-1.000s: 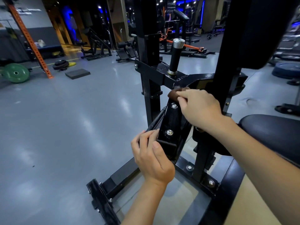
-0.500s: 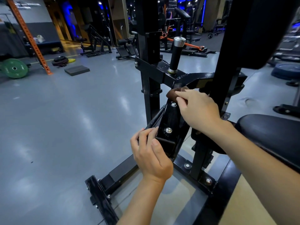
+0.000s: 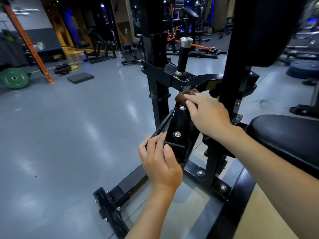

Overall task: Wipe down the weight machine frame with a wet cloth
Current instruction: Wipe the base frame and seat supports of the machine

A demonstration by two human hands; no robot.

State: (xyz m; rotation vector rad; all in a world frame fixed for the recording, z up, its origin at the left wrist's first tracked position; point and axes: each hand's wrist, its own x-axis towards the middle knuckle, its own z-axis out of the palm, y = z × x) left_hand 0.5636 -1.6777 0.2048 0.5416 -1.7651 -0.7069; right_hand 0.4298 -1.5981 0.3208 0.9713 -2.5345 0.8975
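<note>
A black weight machine frame (image 3: 158, 94) stands in front of me, with a slanted black bracket carrying two silver bolts at its middle. My right hand (image 3: 209, 114) presses a bunched brown cloth (image 3: 183, 97) against the top of that bracket, just under the cross beam. Most of the cloth is hidden under my fingers. My left hand (image 3: 160, 163) grips the bracket's lower end, fingers curled round its left edge and thumb on its front.
A black post with a silver cap (image 3: 183, 56) rises from the cross beam. A padded black seat (image 3: 284, 135) lies at the right. The frame's base bars (image 3: 110, 214) run along the grey floor. A green plate (image 3: 14, 78) and an orange rack post (image 3: 29, 44) stand far left.
My right hand has slid the cloth slightly up the bracket toward the cross beam. My left hand keeps its grip in the same place.
</note>
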